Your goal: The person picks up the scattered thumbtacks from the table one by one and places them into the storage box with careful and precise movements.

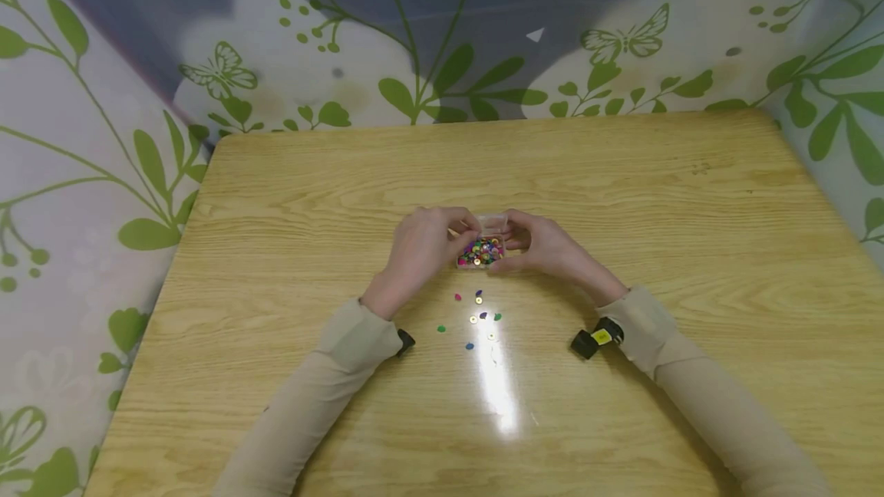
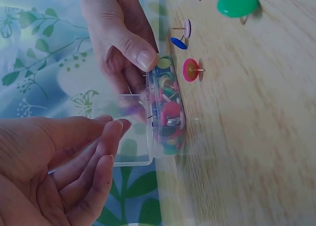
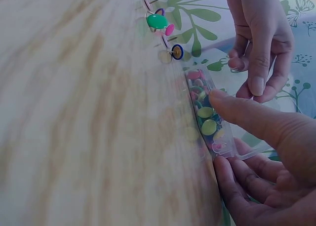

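A small clear plastic box [image 1: 481, 254], its hinged lid [image 1: 493, 223] raised at the back, stands on the table full of colourful thumbtacks [image 3: 209, 127]. My right hand [image 1: 545, 246] grips the box from its right side, thumb at the front and fingers behind. Over the box's left part hovers my left hand [image 1: 428, 248], thumb and fingertips drawn together. In the left wrist view a purple blur shows beside those fingertips; whether they pinch a thumbtack is unclear. Loose thumbtacks lie in front of the box, among them a pink one [image 2: 190, 70] and a green one [image 2: 238, 3].
The wood-grain table [image 1: 311, 198] extends around the box on all sides. A blue thumbtack [image 1: 470, 346] lies nearest the front of the scatter. Patterned cloth [image 1: 276, 52] with leaves and butterflies stands behind the table. Black wrist devices [image 1: 587, 343] sit at both sleeves.
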Demonstrator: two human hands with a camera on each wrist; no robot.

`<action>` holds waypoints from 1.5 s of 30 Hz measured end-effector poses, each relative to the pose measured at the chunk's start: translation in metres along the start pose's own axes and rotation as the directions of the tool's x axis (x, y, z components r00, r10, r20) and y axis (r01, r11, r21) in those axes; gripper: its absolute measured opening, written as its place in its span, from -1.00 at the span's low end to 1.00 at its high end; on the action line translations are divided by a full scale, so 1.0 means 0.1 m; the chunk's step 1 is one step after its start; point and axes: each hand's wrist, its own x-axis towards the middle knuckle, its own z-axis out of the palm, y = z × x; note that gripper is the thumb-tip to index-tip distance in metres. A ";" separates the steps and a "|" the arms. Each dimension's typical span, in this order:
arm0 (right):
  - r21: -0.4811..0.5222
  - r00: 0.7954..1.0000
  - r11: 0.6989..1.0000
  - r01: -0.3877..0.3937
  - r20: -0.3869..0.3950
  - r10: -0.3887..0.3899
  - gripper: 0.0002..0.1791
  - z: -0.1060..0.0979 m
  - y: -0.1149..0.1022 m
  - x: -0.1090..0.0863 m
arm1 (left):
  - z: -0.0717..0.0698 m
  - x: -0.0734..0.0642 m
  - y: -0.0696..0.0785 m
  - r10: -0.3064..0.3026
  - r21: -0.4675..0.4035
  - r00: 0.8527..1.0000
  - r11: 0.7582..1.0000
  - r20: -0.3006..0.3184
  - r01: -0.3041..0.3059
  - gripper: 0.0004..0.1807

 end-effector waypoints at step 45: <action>-0.004 1.000 1.000 -0.025 -0.009 0.025 -0.27 0.01 0.00 0.01 | -0.09 -0.71 -0.19 0.115 -0.075 0.882 0.993 0.456 -0.091 -0.84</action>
